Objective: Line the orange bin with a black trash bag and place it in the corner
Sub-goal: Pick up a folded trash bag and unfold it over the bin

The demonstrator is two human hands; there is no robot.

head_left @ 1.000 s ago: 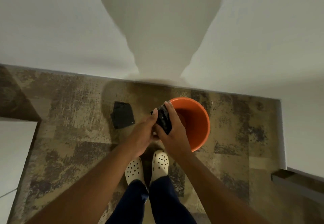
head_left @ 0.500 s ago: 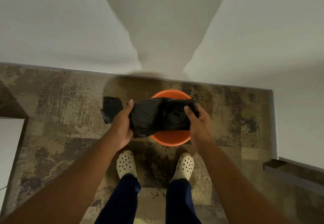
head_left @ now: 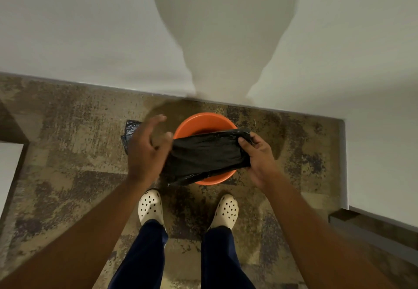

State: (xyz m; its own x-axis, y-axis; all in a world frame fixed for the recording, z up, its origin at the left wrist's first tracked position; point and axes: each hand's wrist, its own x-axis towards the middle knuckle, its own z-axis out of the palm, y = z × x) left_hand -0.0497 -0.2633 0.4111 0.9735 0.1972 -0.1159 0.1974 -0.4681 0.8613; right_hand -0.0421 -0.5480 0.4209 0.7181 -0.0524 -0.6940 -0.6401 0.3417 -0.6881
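The orange bin stands upright on the carpet close to the wall, just ahead of my feet. A partly unfolded black trash bag is stretched flat across the bin's near half. My right hand pinches the bag's right end between thumb and fingers. At the bag's left end is my left hand, blurred, with its fingers spread and lifted off the plastic. The bin's far rim and part of its inside show above the bag.
Another folded black bag lies on the carpet to the left of the bin, partly behind my left hand. The white wall runs across ahead and meets a side wall in a corner to the right. My white clogs stand behind the bin.
The small folded bag has been opened out wide over the bin. My left hand, which gripped its left end half a second ago, has spread its fingers. The view moved closer.
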